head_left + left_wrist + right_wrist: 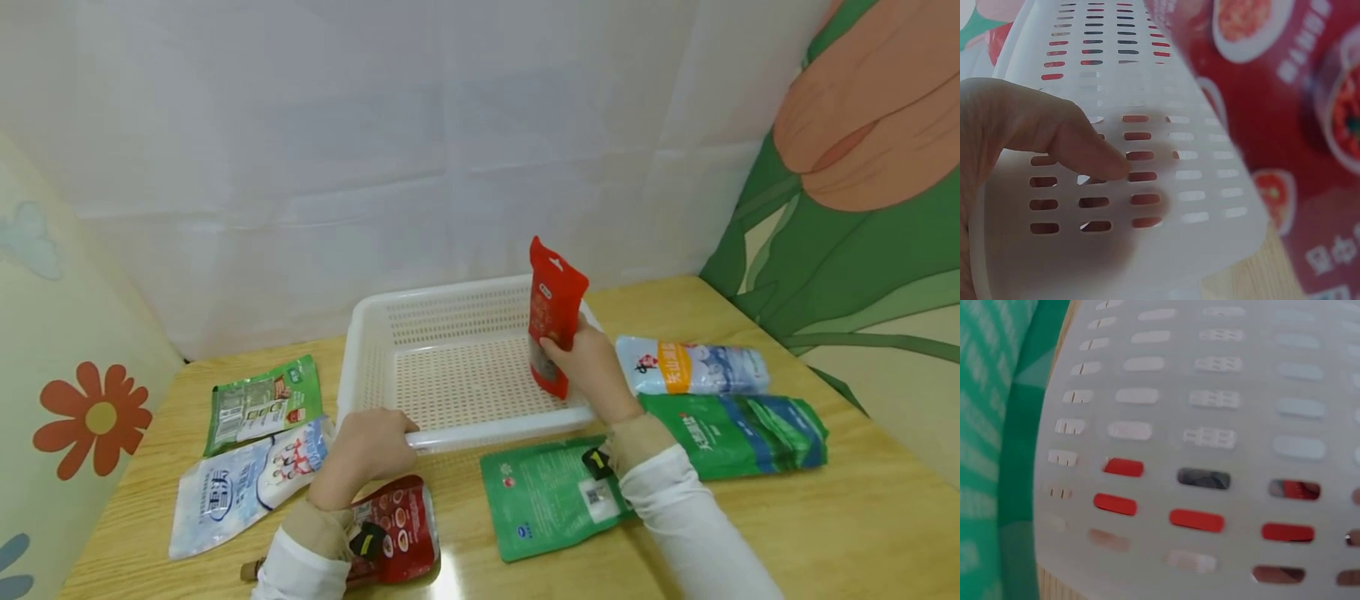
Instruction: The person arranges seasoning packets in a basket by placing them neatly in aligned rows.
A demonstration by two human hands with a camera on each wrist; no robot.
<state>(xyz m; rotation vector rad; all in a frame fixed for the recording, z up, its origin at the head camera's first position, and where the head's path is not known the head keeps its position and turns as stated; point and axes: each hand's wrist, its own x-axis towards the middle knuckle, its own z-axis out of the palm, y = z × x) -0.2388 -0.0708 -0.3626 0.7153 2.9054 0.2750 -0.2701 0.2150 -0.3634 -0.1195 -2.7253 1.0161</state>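
Observation:
My right hand (596, 375) grips a red packet (558, 304) with a hang hole at its top. The packet stands nearly upright inside the right end of the white plastic basket (468, 433). My left hand (375, 450) holds the basket's near rim at the left corner. In the left wrist view its thumb (1079, 137) presses the outer wall, and the other fingers show dimly through the slots. Through the slots in the right wrist view, parts of the red packet (1196, 520) appear, while the right hand is mostly hidden behind the wall.
Left of the basket lie a green packet (266, 404) and a white-and-blue pouch (225, 492). Below my left hand is a dark red pouch (408, 533). A green pouch (547, 500), a larger green bag (742, 433) and a white-blue-orange packet (697, 367) lie at the right.

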